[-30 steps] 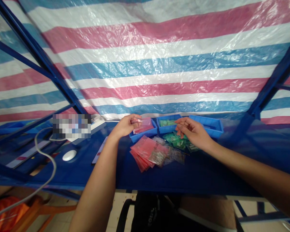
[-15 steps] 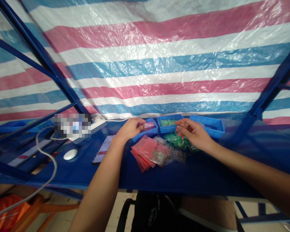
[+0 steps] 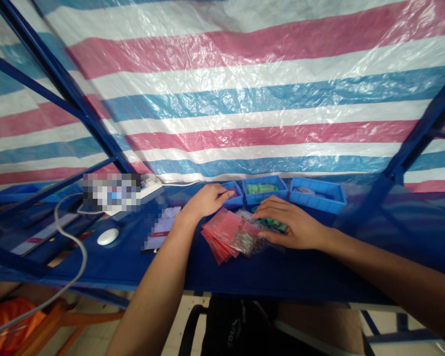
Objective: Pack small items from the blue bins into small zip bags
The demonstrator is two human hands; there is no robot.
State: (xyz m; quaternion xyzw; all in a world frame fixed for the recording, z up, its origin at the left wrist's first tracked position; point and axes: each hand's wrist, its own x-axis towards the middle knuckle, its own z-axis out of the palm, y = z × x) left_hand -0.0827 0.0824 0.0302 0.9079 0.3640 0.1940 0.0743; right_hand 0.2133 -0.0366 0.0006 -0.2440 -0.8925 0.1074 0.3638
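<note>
My left hand rests at the left blue bin, its fingertips over the reddish contents; whether it pinches anything is hidden. My right hand, fingers apart, hovers over the pile of green packets and clear bags, with nothing visible between thumb and fingers. Red plastic bags lie fanned out between the hands, and a clear bag with small brownish contents overlaps them. The middle blue bin contains green packets.
The right blue bin holds a few pale bags. Left of my forearm are a phone-like device, a white mouse, a white cable and a pixelated patch. Blue metal posts flank the blue table.
My right hand has come down and toward me, from the middle bin's edge to the pile, and its fingers have spread. My left hand has shifted slightly, and its held reddish packet is less visible.
</note>
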